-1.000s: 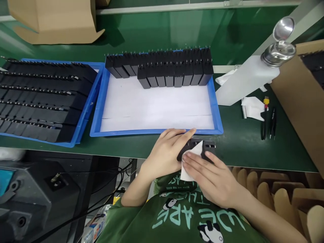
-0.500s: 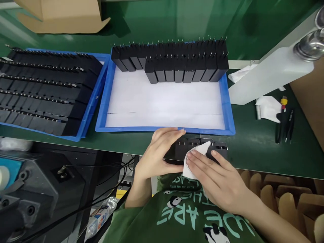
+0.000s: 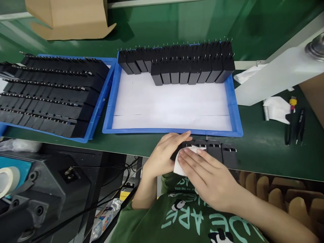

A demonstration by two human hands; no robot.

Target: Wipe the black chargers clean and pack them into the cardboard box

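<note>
A short row of black plug-in power adapters (image 3: 214, 152) with metal pins lies at the table's front edge. My right hand (image 3: 211, 180) presses a white wiping cloth (image 3: 179, 166) flat on the adapters at the row's left part, with the cloth under its fingertips. At the left end of the row is my left hand (image 3: 163, 152), curved around it with fingers stretched out and apart from the thumb. Its thumb tip is hidden by the cloth. Just beyond the hands, a blue tray (image 3: 172, 131) lined with white holds two rows of upright black adapters (image 3: 188, 72), pins up.
On the left, another blue tray (image 3: 97, 116) is packed with black adapters (image 3: 54, 89). To the right stand a white pump bottle (image 3: 280, 76), crumpled white cloth (image 3: 277, 109), a cutter-like tool (image 3: 290, 123) and black tweezers (image 3: 300, 126). A cardboard box (image 3: 78, 20) sits at the back.
My right hand and the cloth have slid left along the row, uncovering adapters at its right end. My left hand keeps its place at the left end. The view has shifted slightly.
</note>
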